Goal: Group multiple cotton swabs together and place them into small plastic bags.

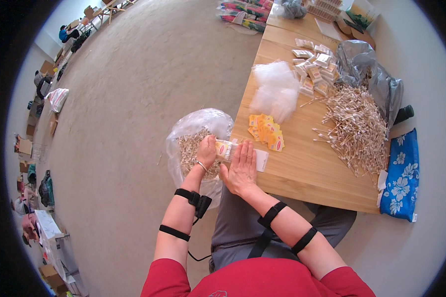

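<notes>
At the near left corner of the table, my left hand [206, 151] is closed around one end of a clear pack of cotton swabs [224, 149] with a yellow-and-red card inside. My right hand [242, 171] lies flat across the pack's other end, its fingers stretched out and side by side. A white flap or card [262, 161] sticks out beyond my right fingers; whether it belongs to the pack I cannot tell. Below and left of the pack, a clear plastic bag [218, 119] holds many loose cotton swabs.
Yellow cards [266, 132] and clear plastic sleeves [275, 89] lie on the wooden table [302, 163]. Further right are filled packs [314, 69], a heap of loose swabs [354, 126], a grey plastic bag [357, 59] and blue floral fabric [401, 178]. People sit far left.
</notes>
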Demonstrator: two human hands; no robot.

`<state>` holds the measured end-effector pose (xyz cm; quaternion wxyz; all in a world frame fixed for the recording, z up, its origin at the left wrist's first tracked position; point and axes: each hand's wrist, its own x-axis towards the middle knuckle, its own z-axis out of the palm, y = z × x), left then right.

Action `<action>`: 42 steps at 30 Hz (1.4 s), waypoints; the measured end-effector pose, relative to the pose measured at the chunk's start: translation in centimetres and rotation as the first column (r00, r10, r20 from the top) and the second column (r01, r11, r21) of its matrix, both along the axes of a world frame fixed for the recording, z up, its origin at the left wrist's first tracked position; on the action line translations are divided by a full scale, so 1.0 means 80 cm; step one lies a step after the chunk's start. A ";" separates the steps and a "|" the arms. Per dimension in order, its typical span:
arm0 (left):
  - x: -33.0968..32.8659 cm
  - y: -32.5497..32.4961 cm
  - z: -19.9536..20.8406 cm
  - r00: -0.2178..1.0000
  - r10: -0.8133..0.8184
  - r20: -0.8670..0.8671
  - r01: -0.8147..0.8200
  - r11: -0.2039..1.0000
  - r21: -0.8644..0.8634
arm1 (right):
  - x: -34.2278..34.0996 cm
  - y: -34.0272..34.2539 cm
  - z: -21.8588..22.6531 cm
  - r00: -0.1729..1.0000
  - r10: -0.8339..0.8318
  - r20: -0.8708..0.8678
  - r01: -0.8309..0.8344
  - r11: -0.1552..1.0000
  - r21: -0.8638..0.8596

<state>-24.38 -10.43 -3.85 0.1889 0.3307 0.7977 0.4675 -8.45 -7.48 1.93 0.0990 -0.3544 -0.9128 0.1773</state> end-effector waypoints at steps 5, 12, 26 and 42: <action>0.002 0.002 0.002 1.000 -0.005 -0.008 0.005 1.000 -0.008 | 0.004 -0.002 -0.003 0.999 0.029 -0.016 -0.028 1.000 0.012; 0.009 0.004 0.018 1.000 -0.012 -0.019 0.012 1.000 0.002 | -0.014 -0.003 -0.002 0.998 -0.016 0.058 0.017 1.000 -0.009; -0.008 -0.002 -0.017 0.984 -0.064 0.165 0.056 0.997 0.055 | -0.015 -0.001 -0.010 0.997 -0.028 -0.069 0.028 1.000 0.001; -0.007 -0.004 0.013 0.965 -0.053 0.257 0.046 0.998 0.033 | -0.008 0.031 -0.006 0.808 -0.206 -0.551 0.079 0.966 -0.245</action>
